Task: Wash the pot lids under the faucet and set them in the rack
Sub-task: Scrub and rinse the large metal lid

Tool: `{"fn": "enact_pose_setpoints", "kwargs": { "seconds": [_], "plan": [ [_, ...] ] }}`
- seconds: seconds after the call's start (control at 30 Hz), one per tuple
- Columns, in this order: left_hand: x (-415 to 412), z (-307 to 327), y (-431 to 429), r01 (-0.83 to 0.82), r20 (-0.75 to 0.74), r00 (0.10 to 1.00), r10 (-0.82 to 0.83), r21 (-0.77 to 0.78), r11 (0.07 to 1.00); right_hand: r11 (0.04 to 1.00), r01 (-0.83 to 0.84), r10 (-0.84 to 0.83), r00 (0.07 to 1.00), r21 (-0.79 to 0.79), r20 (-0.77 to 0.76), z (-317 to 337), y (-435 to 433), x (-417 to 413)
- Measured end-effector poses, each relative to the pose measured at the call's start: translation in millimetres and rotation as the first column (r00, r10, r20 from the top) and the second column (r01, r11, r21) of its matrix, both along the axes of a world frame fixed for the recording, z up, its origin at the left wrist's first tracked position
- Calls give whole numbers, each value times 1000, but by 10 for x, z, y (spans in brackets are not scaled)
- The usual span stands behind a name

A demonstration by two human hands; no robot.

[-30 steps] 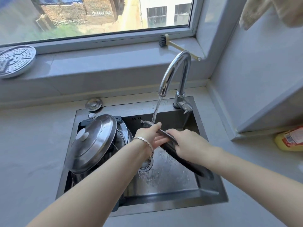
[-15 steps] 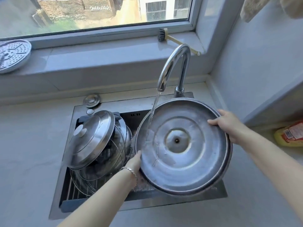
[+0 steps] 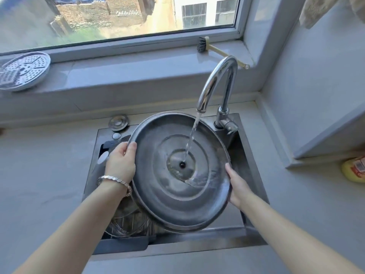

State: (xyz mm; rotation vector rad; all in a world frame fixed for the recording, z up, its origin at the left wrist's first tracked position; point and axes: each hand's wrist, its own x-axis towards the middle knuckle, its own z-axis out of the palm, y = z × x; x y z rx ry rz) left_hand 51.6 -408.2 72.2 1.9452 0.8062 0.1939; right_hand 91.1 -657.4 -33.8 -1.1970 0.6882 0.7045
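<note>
The left hand [image 3: 120, 165] and right hand [image 3: 238, 187] grip opposite rims of a large round stainless-steel pot lid [image 3: 158, 196], fingers [image 3: 132, 147] curled over its edge, underside-up beneath the curved chrome faucet [image 3: 215, 82]. Rinsing appears under way; racking (dark wire rack [image 3: 126, 228], left side of the steel sink [image 3: 197, 242]) is not yet done.

Dull wet steel lid [image 3: 164, 186], chrome faucet [image 3: 215, 84]

The pot lid [image 3: 158, 184] is finished in dull silver-grey and ringed with concentric circles — a black dot at its centre. Bright chrome is seen on the faucet [image 3: 215, 76]; yellow, with red labelling, on the bottle [image 3: 354, 171].
</note>
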Motion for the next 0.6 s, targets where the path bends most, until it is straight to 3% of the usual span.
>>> {"fn": "enact_pose_setpoints", "kwargs": {
  "seconds": [0.07,0.17,0.33,0.4,0.53,0.6],
  "plan": [
    [-6,48,30,-8,-12,1000,8,14,1000,995,74,-66,990,-61,121,-3,39,87],
    [7,-62,118,-48,-79,996,46,-22,999,979,82,-12,939,-187,344,242,4,259],
    [106,-645,103,-151,-202,976,78,-381,912,854,56,298,761,-516,576,902,-189,631],
    [140,-731,-67,-190,-260,963,64,-497,847,781,21,429,709,-624,560,1062,-300,771],
    [78,-877,-285,-225,-386,922,-21,-578,784,705,-93,526,735,-704,429,1254,-516,911],
    [46,-855,-291,-209,-399,917,-17,-515,831,677,-182,542,778,-713,317,1216,-611,886]
  ]
}}
